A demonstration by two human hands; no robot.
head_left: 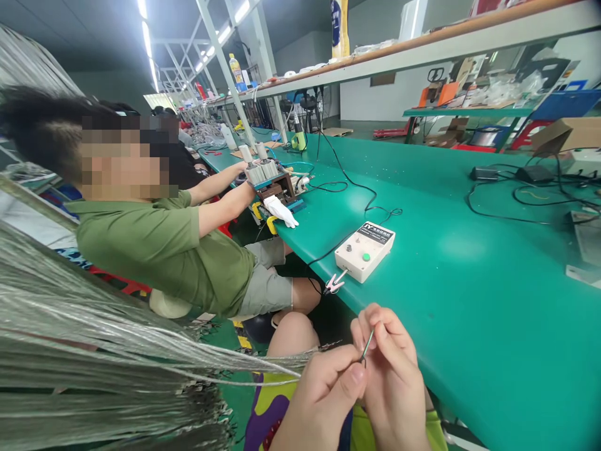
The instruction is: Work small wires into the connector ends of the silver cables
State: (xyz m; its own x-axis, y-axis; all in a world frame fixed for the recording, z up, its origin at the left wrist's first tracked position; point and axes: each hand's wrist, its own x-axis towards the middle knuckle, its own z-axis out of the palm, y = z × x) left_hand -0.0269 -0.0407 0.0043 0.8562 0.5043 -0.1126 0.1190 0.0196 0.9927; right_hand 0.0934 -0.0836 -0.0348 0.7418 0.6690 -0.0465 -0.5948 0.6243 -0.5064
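My left hand (328, 388) is closed, with thumb and forefinger pinching the lower end of a thin dark wire (369, 344). Beside it, touching, my right hand (392, 363) pinches the wire's upper end between thumb and fingertips. Both hands are over my lap, just off the front edge of the green table (469, 300). A bundle of grey cables (164, 338) runs from the left towards my left wrist. Past my hands, a white box with a green button (365, 252) lies on the table edge, with a pink clip (334, 285) at its front.
At the left a person in a green shirt (154, 244) sits with both arms at a machine (272, 178). A white glove (280, 211) lies by that machine. Black cords (507, 219) and adapters (535, 174) are at the right. A shelf (422, 47) spans the table's back.
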